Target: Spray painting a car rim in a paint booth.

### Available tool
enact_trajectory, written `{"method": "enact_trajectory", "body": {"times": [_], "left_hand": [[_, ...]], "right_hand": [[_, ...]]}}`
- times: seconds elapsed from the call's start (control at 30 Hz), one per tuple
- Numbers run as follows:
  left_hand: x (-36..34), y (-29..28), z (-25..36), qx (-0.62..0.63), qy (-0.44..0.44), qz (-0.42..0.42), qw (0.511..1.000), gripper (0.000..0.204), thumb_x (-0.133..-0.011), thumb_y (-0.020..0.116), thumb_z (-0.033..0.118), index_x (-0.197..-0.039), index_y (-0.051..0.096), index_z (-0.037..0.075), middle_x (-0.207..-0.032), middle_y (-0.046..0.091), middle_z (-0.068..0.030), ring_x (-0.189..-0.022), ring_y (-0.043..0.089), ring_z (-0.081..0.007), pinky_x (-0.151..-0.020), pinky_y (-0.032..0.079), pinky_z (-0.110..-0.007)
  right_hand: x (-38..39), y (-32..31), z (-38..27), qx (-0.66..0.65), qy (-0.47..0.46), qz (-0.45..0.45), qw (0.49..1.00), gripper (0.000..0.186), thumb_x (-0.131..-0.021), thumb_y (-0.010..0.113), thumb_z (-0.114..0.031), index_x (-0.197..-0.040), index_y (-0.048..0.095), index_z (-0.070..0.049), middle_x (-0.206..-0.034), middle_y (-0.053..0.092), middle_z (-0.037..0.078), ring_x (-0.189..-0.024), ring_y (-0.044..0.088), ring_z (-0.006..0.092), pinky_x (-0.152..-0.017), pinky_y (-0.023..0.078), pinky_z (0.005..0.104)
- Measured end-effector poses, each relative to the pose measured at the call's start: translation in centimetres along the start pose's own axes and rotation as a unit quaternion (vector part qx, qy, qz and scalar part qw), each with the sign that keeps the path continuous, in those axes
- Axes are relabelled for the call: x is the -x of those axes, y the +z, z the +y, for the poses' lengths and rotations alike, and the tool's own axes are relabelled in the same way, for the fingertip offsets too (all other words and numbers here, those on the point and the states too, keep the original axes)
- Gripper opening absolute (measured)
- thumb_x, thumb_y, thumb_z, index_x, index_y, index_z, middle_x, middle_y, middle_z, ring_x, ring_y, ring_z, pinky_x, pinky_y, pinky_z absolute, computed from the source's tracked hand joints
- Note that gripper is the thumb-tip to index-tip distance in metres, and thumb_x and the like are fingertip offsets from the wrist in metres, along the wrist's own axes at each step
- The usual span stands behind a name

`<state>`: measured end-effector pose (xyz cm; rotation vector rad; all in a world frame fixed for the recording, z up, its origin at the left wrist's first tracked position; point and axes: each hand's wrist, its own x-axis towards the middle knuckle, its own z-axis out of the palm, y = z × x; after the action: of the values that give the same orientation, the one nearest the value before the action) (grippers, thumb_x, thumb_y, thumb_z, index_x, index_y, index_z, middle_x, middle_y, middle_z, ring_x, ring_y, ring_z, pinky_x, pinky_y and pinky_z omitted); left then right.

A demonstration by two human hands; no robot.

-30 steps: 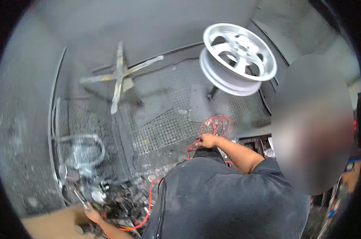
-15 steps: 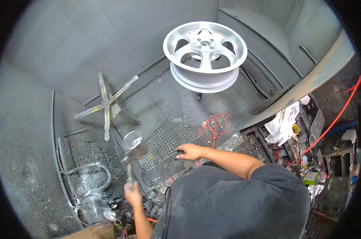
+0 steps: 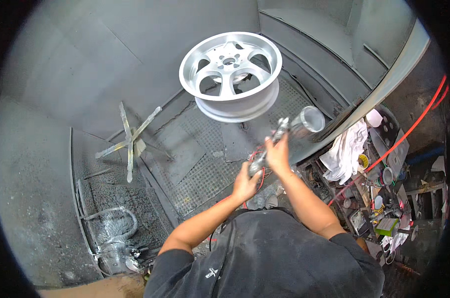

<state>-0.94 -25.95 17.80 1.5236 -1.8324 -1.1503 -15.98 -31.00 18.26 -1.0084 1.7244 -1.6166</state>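
Observation:
A silvery paint spray gun [image 3: 281, 127] with a round, see-through cup [image 3: 313, 119] is between my hands, its cup tipped to the right. My right hand [image 3: 278, 154] is closed round the gun's upper part. Lower down, my left hand [image 3: 246, 185] grips the handle end near the red air hose [image 3: 261, 180]. Motion smears the gun and cup somewhat, and my fingers hide much of its body. Just beyond stands a silver car wheel rim [image 3: 226, 102], face up and raised off the floor; its support is mostly hidden.
Grey walls [image 3: 76, 64] surround the rim. A star-shaped stand [image 3: 131, 142] is at the left, beside a crusted dark mat [image 3: 135, 198]. On the right, a curved panel edge [image 3: 404, 64] rises by a cluttered shelf holding a white cloth [image 3: 345, 151], yellow tape [image 3: 363, 161] and a green box [image 3: 387, 227].
The spray gun has swung from the lower left across to the right of centre. My right hand, earlier without it, now grips it too. The view has shifted slightly.

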Motion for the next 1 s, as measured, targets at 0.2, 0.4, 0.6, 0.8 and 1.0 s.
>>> {"method": "enact_trajectory", "body": {"times": [0.2,0.4,0.6,0.8,1.0], "left_hand": [[-3.7,4.8,8.8,0.152,0.046,-0.118,0.98,0.048,-0.094,0.057,0.025,-0.129,0.038,-0.002,-0.128,0.05,-0.0253,-0.121,0.051,-0.0326,-0.099,0.04,-0.041],[-8.8,0.6,12.0,-0.022,0.34,-0.16,0.926,0.058,-0.09,0.059,0.026,-0.138,0.039,-0.002,-0.136,0.045,-0.0245,-0.13,0.042,-0.0363,-0.109,0.033,-0.042],[-17.1,-8.5,10.1,-0.152,0.375,-0.056,0.913,0.058,-0.088,0.064,0.026,-0.138,0.045,0.003,-0.146,0.038,-0.0221,-0.139,0.031,-0.0391,-0.114,0.025,-0.045],[-26.7,-15.4,7.4,-0.31,0.317,-0.081,0.893,0.074,-0.09,0.058,0.037,-0.143,0.031,-0.007,-0.151,0.028,-0.0248,-0.144,0.02,-0.04,-0.116,0.016,-0.052],[-39.6,-18.2,6.4,-0.453,0.23,-0.07,0.858,0.095,-0.089,0.044,0.063,-0.145,0.023,-0.011,-0.156,0.014,-0.0267,-0.146,0.008,-0.0391,-0.116,0.01,-0.054]], "right_hand": [[-8.1,-6.1,-7.6,-0.2,0.008,0.063,0.978,0.067,-0.08,0.047,0.01,-0.143,0.035,-0.009,-0.116,0.057,0.011,-0.102,0.06,0.0188,-0.066,0.058,0.0288],[-11.6,-10.0,-10.5,-0.12,0.022,-0.014,0.992,0.064,-0.077,0.05,0.008,-0.138,0.046,-0.012,-0.097,0.059,0.002,-0.077,0.06,0.0107,-0.05,0.047,0.0233],[-7.5,-8.1,-14.3,-0.17,0.087,-0.209,0.959,0.075,-0.07,0.044,0.014,-0.142,0.041,-0.007,-0.102,0.061,0.004,-0.087,0.059,0.0114,-0.062,0.05,0.0222],[-8.2,-2.1,-16.0,-0.157,0.18,-0.301,0.923,0.056,-0.085,0.057,0.004,-0.139,0.044,-0.002,-0.107,0.061,0.005,-0.098,0.057,0.012,-0.086,0.047,0.0265],[-12.9,3.3,-16.0,-0.085,0.083,-0.217,0.969,0.048,-0.089,0.063,-0.006,-0.134,0.05,0.0,-0.123,0.059,0.007,-0.117,0.049,0.0121,-0.102,0.036,0.0273]]}}
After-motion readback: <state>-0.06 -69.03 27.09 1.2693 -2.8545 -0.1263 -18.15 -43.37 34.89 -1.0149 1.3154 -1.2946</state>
